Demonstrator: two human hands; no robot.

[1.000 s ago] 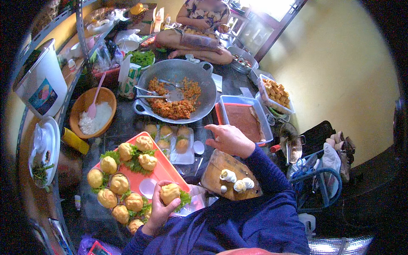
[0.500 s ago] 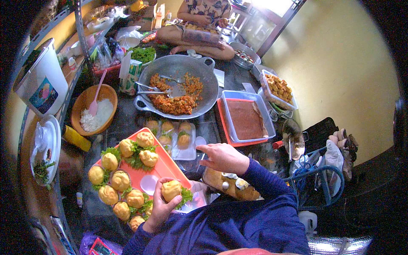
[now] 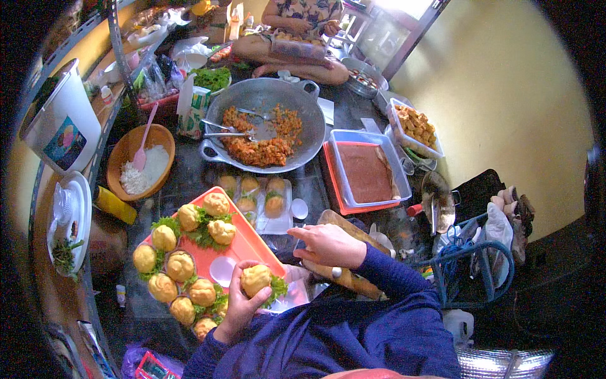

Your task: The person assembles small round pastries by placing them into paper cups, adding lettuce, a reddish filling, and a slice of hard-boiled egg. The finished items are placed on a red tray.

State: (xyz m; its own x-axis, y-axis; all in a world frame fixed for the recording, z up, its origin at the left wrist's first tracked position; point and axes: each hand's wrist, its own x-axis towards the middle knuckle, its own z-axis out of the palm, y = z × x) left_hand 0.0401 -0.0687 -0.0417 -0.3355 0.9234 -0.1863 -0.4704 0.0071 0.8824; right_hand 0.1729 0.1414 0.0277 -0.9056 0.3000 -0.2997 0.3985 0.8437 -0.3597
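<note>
My left hand (image 3: 243, 303) is closed around a golden choux puff (image 3: 255, 280), with green lettuce sticking out at its right side. My right hand (image 3: 331, 245) hovers up and to the right of the puff, index finger stretched leftward, nothing visible in it. Beneath that hand lies a wooden board (image 3: 360, 284) with a small white piece (image 3: 337, 272) on it. An orange tray (image 3: 243, 237) beside my left hand carries several similar puffs (image 3: 181, 266) with lettuce and a round white paper liner (image 3: 221, 270).
A large metal wok (image 3: 303, 148) holds orange-brown filling with utensils. Left of it stands a bowl of white powder (image 3: 167, 136); right, a plastic container (image 3: 368, 205) with a brown sheet and a box of golden pieces (image 3: 413, 129). Packed puffs (image 3: 274, 204) sit ahead. Another person (image 3: 303, 38) sits opposite.
My right hand has shifted slightly left and down, toward the puff. My left hand keeps holding the puff. The wooden board now shows in a different position under my right arm.
</note>
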